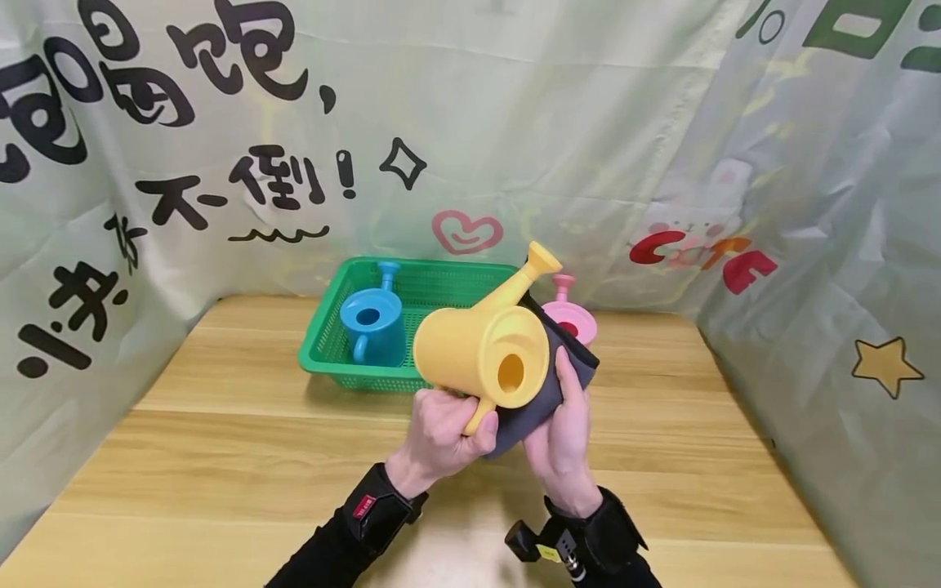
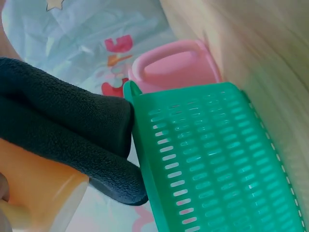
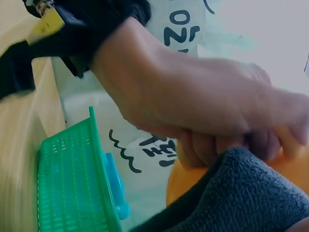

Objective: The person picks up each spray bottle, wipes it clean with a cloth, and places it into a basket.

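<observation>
A yellow watering can [image 1: 448,347] is held tilted above the table, its spout pointing up and to the right. My left hand [image 1: 444,429] grips its handle, fingers curled round it. My right hand [image 1: 564,433] holds a dark grey cloth [image 1: 525,420] against the can's right side, thumb over the cloth and the other fingers partly hidden. In the left wrist view the folded cloth [image 2: 63,121] hangs beside the can [image 2: 41,181]. The right wrist view shows my left hand [image 3: 207,96] above the cloth [image 3: 256,193].
A green basket [image 1: 316,347] stands at the back of the wooden table [image 1: 243,457], with a blue watering can [image 1: 385,335] inside. To its right, a pink watering can [image 1: 581,318] is partly hidden by the cloth. A printed curtain [image 1: 515,122] encloses the back and sides.
</observation>
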`<control>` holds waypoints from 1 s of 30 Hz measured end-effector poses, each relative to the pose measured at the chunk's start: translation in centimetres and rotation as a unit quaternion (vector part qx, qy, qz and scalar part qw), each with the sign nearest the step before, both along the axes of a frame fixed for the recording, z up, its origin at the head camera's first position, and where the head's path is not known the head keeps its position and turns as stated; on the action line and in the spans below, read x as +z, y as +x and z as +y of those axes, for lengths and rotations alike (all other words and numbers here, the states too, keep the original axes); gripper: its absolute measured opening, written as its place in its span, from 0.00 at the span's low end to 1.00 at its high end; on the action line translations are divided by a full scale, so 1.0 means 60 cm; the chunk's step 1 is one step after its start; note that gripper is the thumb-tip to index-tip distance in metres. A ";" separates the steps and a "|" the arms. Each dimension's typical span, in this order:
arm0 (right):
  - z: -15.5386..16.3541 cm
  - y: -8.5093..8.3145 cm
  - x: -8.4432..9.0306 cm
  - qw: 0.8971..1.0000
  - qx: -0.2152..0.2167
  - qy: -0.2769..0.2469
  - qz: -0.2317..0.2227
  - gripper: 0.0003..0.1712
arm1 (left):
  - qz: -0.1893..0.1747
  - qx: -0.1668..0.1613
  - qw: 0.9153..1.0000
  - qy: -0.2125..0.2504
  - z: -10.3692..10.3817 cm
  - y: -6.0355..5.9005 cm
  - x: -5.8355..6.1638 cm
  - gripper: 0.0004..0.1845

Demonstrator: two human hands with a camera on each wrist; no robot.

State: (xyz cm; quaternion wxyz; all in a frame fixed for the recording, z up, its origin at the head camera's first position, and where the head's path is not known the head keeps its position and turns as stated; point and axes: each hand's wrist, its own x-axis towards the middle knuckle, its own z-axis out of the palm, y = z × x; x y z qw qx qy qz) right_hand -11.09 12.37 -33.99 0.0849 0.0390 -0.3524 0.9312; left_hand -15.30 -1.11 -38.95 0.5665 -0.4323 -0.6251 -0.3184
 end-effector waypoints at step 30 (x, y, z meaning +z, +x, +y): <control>-0.033 0.021 0.000 1.000 -0.001 0.020 0.013 0.25 | -0.053 -0.028 0.998 0.035 -0.015 -0.003 0.006 0.24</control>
